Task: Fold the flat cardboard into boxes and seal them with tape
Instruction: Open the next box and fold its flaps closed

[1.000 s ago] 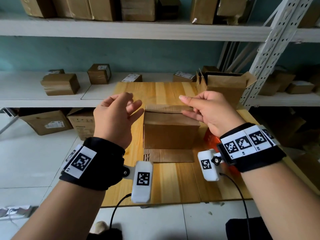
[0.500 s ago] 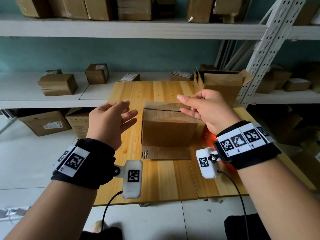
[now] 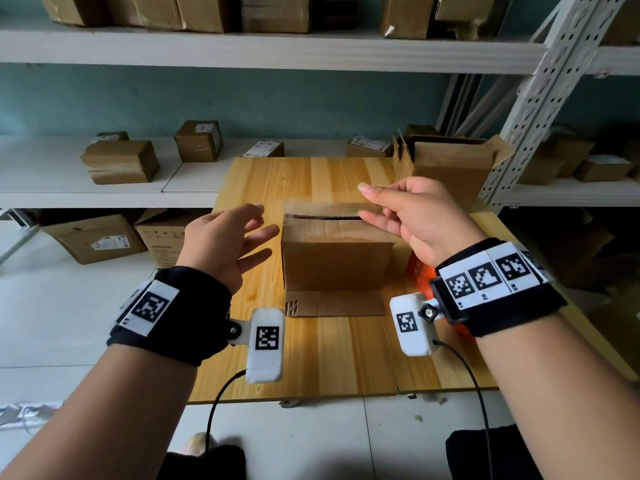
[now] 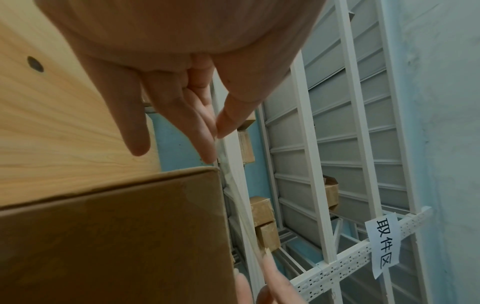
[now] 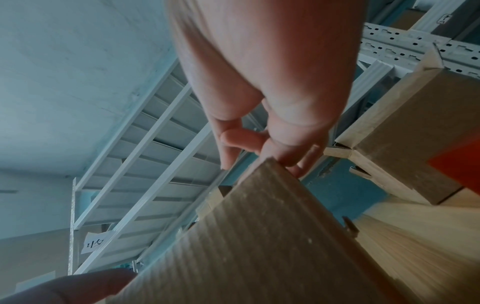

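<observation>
Head view: a cardboard box point(image 3: 337, 251) stands mid-way across the wooden table point(image 3: 311, 355), its top flaps folded down with a dark slit between them and one bottom flap lying flat toward the person. A strip of clear tape point(image 3: 322, 206) stretches just above the box top. The right hand point(image 3: 415, 216) pinches its right end between thumb and forefinger; the left hand point(image 3: 225, 244) sits beside the box's left edge with fingers spread (from here it seems to hold nothing).

The left wrist view shows more: the thumb and fingertips of that hand point(image 4: 182, 61) meet at the tape's point(image 4: 226, 162) left end, just past the box corner point(image 4: 116, 236). The right wrist view shows the pinch from beneath, over the box's edge point(image 5: 259, 236), and part of an orange object point(image 5: 459, 162) by a second, open box point(image 5: 407, 131) that the head view mostly hides behind the wrist.
</observation>
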Motion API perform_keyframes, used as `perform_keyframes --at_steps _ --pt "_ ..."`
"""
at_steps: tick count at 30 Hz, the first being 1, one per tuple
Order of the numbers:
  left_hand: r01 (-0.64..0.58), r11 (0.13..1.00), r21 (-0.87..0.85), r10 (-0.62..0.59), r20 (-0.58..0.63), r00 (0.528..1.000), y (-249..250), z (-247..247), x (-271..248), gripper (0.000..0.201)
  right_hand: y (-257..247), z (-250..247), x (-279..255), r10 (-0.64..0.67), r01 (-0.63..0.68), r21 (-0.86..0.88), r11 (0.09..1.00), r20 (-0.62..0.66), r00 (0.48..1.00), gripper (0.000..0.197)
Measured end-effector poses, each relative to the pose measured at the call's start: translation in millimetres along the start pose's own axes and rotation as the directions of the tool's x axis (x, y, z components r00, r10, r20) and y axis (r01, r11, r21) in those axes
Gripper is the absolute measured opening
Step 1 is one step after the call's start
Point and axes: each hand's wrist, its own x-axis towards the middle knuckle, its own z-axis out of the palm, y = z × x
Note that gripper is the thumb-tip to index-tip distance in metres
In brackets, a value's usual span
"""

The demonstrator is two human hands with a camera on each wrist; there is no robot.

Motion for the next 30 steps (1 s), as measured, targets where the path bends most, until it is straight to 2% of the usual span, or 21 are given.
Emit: perform_keyframes --at_steps 9,18,23,30 --pt "0.036 0.996 0.076 -0.034 -0.016 0.999 -0.9 2.3 1.9 0.021 -0.9 -1.5 -1.8 0.018 -0.019 0.041 0.999 0.007 1.000 0.029" --pt "0.123 0.992 0.034 -0.124 0.031 0.992 -4.4 3.2 7.4 0.019 0.1 -1.6 -1.5 0.073 -0.073 0.103 0.992 0.008 0.997 0.023" --pt "0.164 0.986 0.023 -0.165 0.050 0.985 -6.1 5.6 10.7 0.029 0.3 -1.9 -2.5 0.073 -0.073 0.110 0.991 0.007 0.997 0.023" --pt "0.196 0.980 0.032 -0.198 0.053 0.979 -9.9 7.8 11.3 0.022 0.5 -2.0 -0.7 0.085 -0.084 0.130 0.988 0.000 0.996 0.025"
